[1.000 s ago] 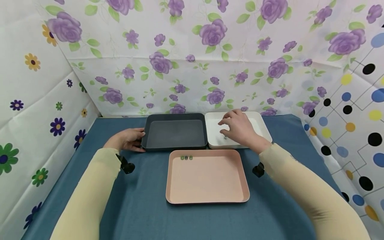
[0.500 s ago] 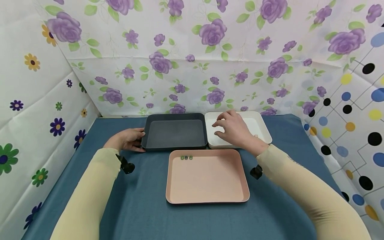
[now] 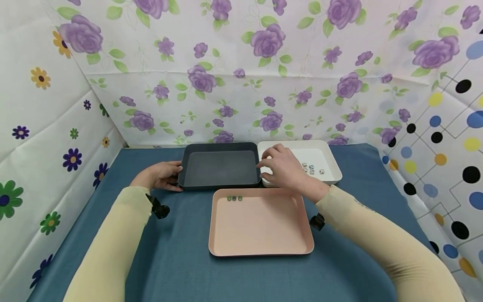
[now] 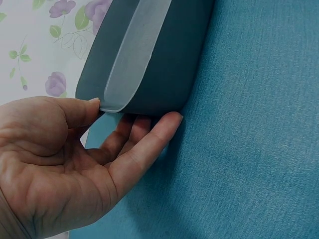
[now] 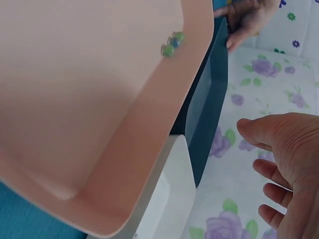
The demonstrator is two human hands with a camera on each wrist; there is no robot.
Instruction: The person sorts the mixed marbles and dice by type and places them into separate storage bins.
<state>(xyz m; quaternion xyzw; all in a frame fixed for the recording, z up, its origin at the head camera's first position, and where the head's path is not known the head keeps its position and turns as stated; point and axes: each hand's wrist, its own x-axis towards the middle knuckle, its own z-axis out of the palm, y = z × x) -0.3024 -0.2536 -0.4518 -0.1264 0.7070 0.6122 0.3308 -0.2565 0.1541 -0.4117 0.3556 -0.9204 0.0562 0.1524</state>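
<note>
My left hand is at the left end of the dark grey tray. In the left wrist view its thumb meets the rim corner and its fingers touch the outer wall from outside. Over the left part of the white tray hovers my right hand, fingers loosely bent and thumb apart, with nothing seen between them. Several small pale pieces with dark markings lie in the white tray beside that hand. Three small round glassy beads, two green and one bluish, form a row in the pink tray.
The dark and white trays stand side by side at the back, with the pink tray in front of them. A blue cloth covers the table. Patterned curtains rise behind it and on both sides.
My right hand has moved left and toward me across the white tray, uncovering the small pale pieces. The left hand and the trays have stayed put.
</note>
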